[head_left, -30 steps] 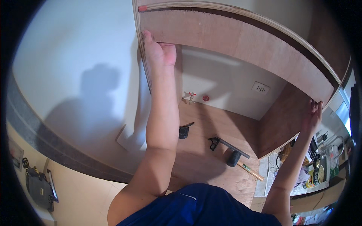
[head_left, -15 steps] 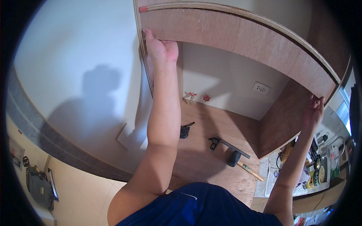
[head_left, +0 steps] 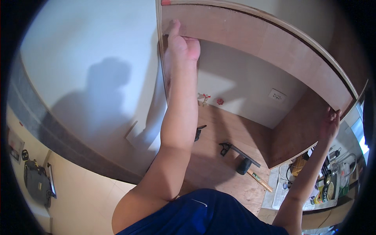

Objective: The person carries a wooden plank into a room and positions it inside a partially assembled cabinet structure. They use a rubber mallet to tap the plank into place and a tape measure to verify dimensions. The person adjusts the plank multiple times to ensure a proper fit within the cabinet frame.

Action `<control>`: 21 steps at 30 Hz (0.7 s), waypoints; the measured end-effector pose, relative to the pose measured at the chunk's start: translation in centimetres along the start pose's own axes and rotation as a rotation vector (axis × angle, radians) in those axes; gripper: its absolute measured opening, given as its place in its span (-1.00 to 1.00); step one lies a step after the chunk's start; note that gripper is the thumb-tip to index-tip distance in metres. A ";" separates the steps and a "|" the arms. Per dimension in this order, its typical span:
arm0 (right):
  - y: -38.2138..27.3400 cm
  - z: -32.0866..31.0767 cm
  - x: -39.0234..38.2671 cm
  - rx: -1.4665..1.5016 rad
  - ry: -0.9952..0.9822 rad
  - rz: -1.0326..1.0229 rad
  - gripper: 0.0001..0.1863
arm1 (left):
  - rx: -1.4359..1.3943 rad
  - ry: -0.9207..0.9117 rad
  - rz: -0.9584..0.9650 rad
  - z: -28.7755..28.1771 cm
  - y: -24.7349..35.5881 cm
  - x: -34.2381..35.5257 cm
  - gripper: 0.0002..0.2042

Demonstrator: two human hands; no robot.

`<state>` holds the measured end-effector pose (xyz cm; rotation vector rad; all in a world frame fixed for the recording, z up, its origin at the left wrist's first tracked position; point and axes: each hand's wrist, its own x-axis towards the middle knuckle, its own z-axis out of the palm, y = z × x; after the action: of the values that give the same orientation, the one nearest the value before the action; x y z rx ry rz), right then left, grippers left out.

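Note:
A long plywood board [head_left: 250, 41] spans the upper front of an open plywood cabinet, just below its layered top edge [head_left: 274, 19]. My left hand [head_left: 185, 45] holds the board's lower edge near its left end, thumb up against the front face and fingers tucked underneath, partly hidden. At the far right end my right hand [head_left: 330, 123] grips the lower corner with bent fingers, close to the cabinet's side panel [head_left: 293, 131]. Both arms are stretched up and forward.
On the cabinet's wooden base lie a black-headed mallet [head_left: 244, 166], a metal square-like bar with a black handle [head_left: 244, 155] and a black tool [head_left: 199, 133]. Red valves [head_left: 220, 101] and a socket [head_left: 277, 94] are on the back wall. Right, a cluttered counter [head_left: 280, 188]; left, a dark bag [head_left: 37, 178].
The whole view has shifted, so the cabinet appears farther right. My left thumb now lies slightly farther in from the cabinet's left edge, on the board's face. Both hands keep hold.

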<state>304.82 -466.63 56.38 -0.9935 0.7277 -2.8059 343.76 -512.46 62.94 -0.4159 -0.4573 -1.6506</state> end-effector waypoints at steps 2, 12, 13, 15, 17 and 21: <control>-0.6 -0.8 0.4 0.007 -0.045 0.034 -0.78 | -0.034 0.021 -0.029 0.4 -0.4 -0.4 -0.63; -0.9 -1.0 1.2 -0.069 0.012 0.009 -0.77 | -0.111 0.012 0.001 -1.0 -1.7 1.2 -0.58; -0.8 0.3 0.5 -0.104 0.041 0.009 -0.77 | -0.098 0.038 0.006 -0.3 -1.4 0.8 -0.60; -0.9 -0.7 0.7 -0.124 0.031 0.034 -0.76 | -0.093 0.028 0.003 -0.4 -1.2 0.4 -0.62; -1.7 -3.5 2.5 -0.088 -0.049 0.079 -0.72 | -0.112 -0.050 -0.007 -0.7 -0.8 0.8 -0.62; -1.7 -4.6 2.7 -0.118 -0.097 0.090 -0.68 | -0.097 0.023 0.000 -0.7 -0.3 0.5 -0.64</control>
<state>300.08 -463.83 55.60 -1.0781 0.9109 -2.6446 343.38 -513.21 62.56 -0.4680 -0.3617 -1.6806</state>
